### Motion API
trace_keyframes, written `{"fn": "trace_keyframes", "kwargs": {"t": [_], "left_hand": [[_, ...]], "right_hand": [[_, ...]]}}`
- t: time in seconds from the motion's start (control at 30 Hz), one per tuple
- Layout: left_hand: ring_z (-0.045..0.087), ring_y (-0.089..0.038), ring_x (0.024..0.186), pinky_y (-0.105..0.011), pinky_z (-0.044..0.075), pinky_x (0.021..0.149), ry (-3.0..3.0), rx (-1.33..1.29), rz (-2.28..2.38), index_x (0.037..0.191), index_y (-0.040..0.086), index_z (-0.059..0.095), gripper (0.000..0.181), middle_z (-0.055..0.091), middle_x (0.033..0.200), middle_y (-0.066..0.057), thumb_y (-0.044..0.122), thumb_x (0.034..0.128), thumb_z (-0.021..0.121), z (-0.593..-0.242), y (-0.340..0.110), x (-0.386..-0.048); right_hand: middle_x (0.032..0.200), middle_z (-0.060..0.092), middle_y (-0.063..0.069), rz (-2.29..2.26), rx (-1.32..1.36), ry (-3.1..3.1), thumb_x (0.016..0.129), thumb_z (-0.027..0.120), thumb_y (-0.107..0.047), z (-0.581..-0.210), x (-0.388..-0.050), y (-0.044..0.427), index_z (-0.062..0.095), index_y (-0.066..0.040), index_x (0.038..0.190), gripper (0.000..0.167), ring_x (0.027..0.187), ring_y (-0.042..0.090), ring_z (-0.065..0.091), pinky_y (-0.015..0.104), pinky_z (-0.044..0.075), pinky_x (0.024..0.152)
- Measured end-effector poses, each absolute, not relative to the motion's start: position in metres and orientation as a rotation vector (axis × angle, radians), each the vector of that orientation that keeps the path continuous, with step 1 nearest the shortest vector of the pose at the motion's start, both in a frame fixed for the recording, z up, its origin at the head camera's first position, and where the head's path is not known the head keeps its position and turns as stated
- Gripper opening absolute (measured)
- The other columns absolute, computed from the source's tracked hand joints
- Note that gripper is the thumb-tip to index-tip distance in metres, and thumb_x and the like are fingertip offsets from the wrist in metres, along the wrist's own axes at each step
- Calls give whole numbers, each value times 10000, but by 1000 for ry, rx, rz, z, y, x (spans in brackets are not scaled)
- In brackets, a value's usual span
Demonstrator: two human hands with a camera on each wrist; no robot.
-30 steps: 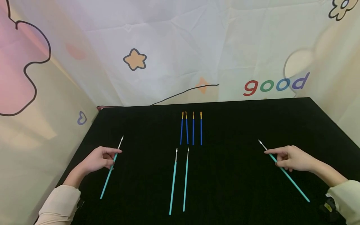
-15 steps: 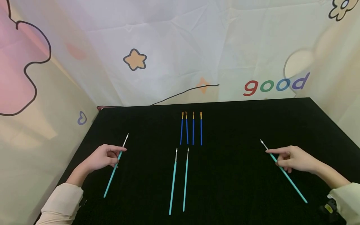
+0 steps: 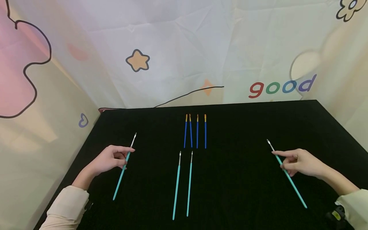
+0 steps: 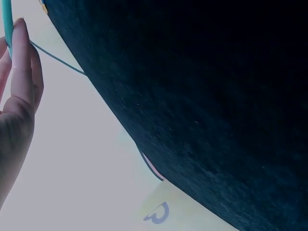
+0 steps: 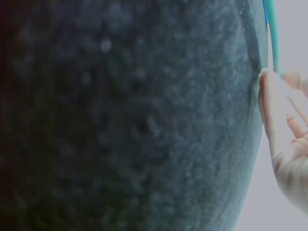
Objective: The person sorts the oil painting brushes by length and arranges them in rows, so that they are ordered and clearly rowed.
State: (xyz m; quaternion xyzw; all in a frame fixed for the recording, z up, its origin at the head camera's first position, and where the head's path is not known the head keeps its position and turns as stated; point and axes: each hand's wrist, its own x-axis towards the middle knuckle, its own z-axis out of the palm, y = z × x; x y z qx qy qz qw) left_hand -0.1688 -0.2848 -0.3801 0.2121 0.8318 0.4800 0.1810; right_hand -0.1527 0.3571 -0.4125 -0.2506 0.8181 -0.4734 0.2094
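On the left of the head view, my left hand (image 3: 113, 158) pinches a turquoise-handled paintbrush (image 3: 121, 176), its bristle end pointing away and its index finger stretched along near the ferrule. My right hand (image 3: 300, 162) pinches a second turquoise paintbrush (image 3: 294, 186) on the right side, tilted with its tip toward the far left. Between the hands, two more turquoise paintbrushes lie side by side, a left one (image 3: 176, 191) and a right one (image 3: 189, 190). Each wrist view catches only part of the hand and a stretch of turquoise handle (image 4: 7, 21) at the frame's edge.
Several short blue paintbrushes (image 3: 197, 134) with yellow-orange tips lie in a row farther back on the black table (image 3: 235, 179). Behind the table's far edge hangs a pale printed cloth (image 3: 178, 57), which also closes in both sides.
My left hand has moved right and slightly away with its paintbrush. The right hand has barely shifted, while its paintbrush has turned a little more upright in the view. The lying brushes stay put.
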Motion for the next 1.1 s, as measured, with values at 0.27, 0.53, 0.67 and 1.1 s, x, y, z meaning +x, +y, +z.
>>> {"fn": "trace_keyframes", "kwargs": {"t": [0.27, 0.53, 0.67, 1.1], "left_hand": [[624, -228, 710, -354, 555, 655, 2332, 622, 1394, 1241, -132, 453, 420, 504, 881, -244, -88, 828, 516, -374, -273, -167], [626, -338, 725, -377, 554, 663, 2275, 667, 1482, 1241, -129, 451, 403, 502, 857, -233, -92, 845, 518, -373, -263, -166], [628, -326, 727, -370, 554, 669, 2281, 659, 1486, 1244, -104, 466, 399, 505, 864, -236, -77, 850, 526, -371, -257, -164], [615, -267, 727, -363, 556, 659, 2299, 639, 1538, 1241, -110, 470, 406, 497, 884, -249, -99, 840, 532, -375, -238, -162]], "right_hand": [[817, 641, 98, -1335, -704, 2313, 901, 520, -31, -409, -149, 352, 450, -134, 1346, 462, 672, 168, 616, 332, 546, 580], [810, 654, 99, -1342, -706, 2401, 898, 523, -18, -407, -147, 346, 441, -97, 1349, 466, 644, 169, 610, 308, 532, 558], [807, 657, 91, -1369, -710, 2409, 896, 518, -3, -407, -147, 345, 453, -142, 1344, 474, 639, 169, 608, 306, 530, 553], [823, 652, 138, -1364, -692, 2438, 896, 524, -15, -406, -146, 341, 424, -70, 1353, 471, 638, 174, 607, 321, 528, 555]]}}
